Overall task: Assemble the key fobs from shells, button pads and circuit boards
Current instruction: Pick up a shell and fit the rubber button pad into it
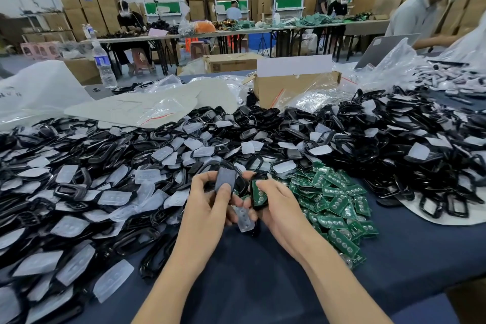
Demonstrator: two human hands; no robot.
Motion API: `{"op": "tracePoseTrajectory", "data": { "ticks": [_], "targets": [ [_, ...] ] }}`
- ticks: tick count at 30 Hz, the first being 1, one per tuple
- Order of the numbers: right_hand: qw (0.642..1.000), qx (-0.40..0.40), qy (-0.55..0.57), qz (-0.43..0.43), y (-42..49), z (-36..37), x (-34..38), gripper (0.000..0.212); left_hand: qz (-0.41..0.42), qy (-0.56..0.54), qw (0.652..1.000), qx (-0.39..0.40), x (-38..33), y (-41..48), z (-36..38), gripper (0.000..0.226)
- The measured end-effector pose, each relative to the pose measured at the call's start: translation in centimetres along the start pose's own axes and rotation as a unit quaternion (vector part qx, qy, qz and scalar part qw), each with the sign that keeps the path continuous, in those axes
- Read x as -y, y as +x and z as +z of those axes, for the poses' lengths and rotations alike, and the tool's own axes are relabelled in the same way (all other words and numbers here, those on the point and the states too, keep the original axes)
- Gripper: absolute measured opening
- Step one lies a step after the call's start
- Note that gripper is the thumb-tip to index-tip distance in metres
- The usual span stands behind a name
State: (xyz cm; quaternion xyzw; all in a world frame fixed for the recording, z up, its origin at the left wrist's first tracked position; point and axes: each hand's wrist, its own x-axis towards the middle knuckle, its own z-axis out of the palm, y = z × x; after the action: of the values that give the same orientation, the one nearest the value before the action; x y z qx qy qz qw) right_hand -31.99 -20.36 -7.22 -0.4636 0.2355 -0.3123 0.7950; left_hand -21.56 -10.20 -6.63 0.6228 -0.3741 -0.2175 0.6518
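Observation:
My left hand (pixel 207 200) grips a dark grey fob shell (pixel 225 179), thumb pressed on its lower end, and its lower fingers also hold a clear button pad (pixel 244 219) that hangs below. My right hand (pixel 276 205) pinches a black shell half (pixel 259 193) with a green circuit board seated in it. Both hands meet above the blue table (pixel 263 271). A pile of green circuit boards (pixel 339 205) lies just right of my right hand. Black shells mixed with clear button pads (pixel 105 179) heap up on the left and across the back.
A second heap of black shells (pixel 420 144) fills the right side. An open cardboard box (pixel 297 84), plastic bags (pixel 157 108) and a water bottle (pixel 104 66) stand behind the piles. A person (pixel 431 10) works at the far right; others sit at far tables.

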Motion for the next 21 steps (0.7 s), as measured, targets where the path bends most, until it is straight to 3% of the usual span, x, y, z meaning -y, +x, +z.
{"op": "tracePoseTrajectory", "data": {
  "ticks": [11, 21],
  "targets": [
    [0.996, -0.022, 0.081, -0.02, -0.14, -0.03, 0.8, 0.022, 0.017, -0.004, 0.999, -0.03, -0.03, -0.13, -0.08, 0.012],
    [0.996, -0.008, -0.058, -0.062, -0.46, -0.45, 0.32, 0.015, 0.07, 0.127, 0.989, -0.013, 0.9, -0.2, 0.21, 0.026]
  ]
}}
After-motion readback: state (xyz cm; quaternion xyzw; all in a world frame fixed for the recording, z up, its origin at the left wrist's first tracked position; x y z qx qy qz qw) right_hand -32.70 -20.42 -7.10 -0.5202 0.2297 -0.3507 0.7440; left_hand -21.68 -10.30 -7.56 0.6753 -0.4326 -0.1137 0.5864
